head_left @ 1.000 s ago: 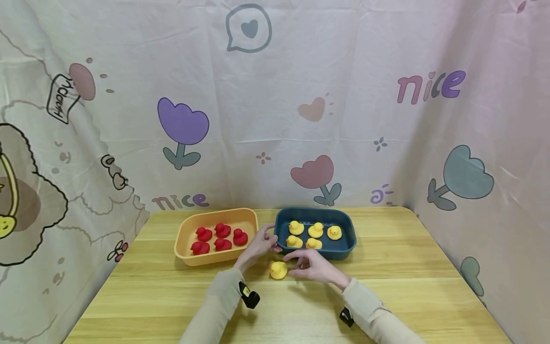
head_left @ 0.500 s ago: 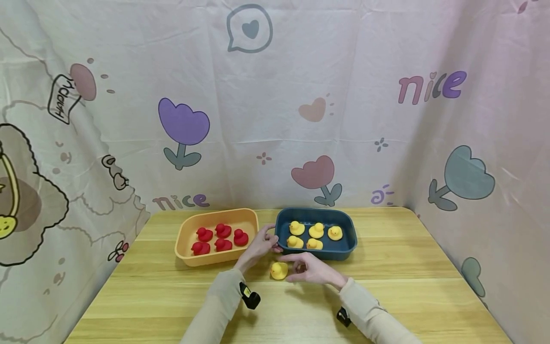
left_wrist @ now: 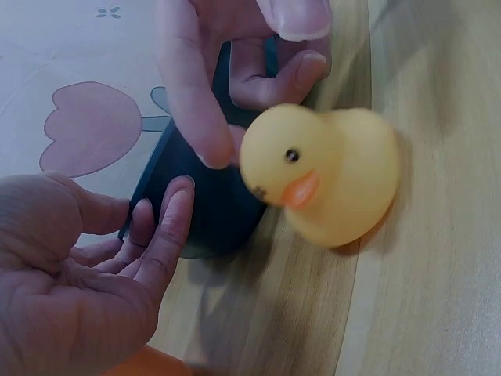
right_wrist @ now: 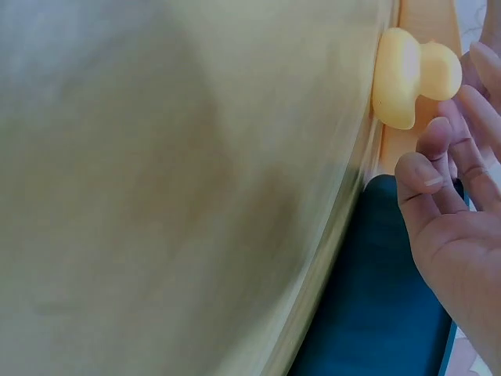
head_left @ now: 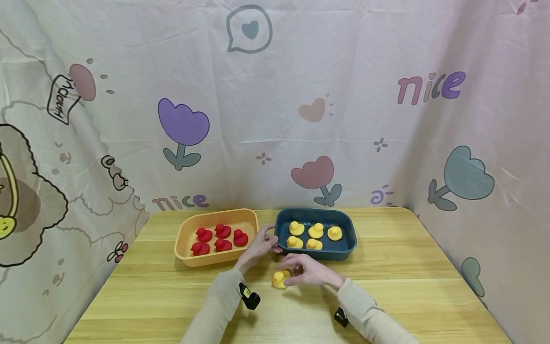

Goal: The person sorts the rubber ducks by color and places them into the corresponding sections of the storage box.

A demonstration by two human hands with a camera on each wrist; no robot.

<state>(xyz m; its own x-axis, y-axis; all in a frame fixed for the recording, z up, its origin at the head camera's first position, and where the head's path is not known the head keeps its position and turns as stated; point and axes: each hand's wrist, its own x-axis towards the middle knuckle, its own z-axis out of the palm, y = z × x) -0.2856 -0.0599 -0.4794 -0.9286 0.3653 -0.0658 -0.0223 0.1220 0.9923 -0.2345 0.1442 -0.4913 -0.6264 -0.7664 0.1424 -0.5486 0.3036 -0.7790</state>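
My right hand [head_left: 307, 270] is at a yellow rubber duck [head_left: 279, 279] near the middle of the table. Its fingers arch above the duck in the head view. The left wrist view shows a right fingertip [left_wrist: 213, 151] beside the duck's head [left_wrist: 286, 153]; whether they touch is unclear. Thumb and index stand apart, with no plain pinch. My left hand [head_left: 259, 244] pinches the near left wall of a dark blue bin [head_left: 343, 255], thumb on one side and fingers [left_wrist: 168, 227] on the other. Several yellow ducks [head_left: 316, 231] sit inside that bin.
Left of the blue bin stands a yellow-orange bin [head_left: 189, 261] holding several red ducks [head_left: 222, 231]. Both bins rest towards the back of the wooden table [head_left: 142, 296], before a printed cloth backdrop [head_left: 258, 181].
The yellow duck by my right hand has shifted slightly towards me. My right hand has moved left and over it. My left hand stays on the blue bin.
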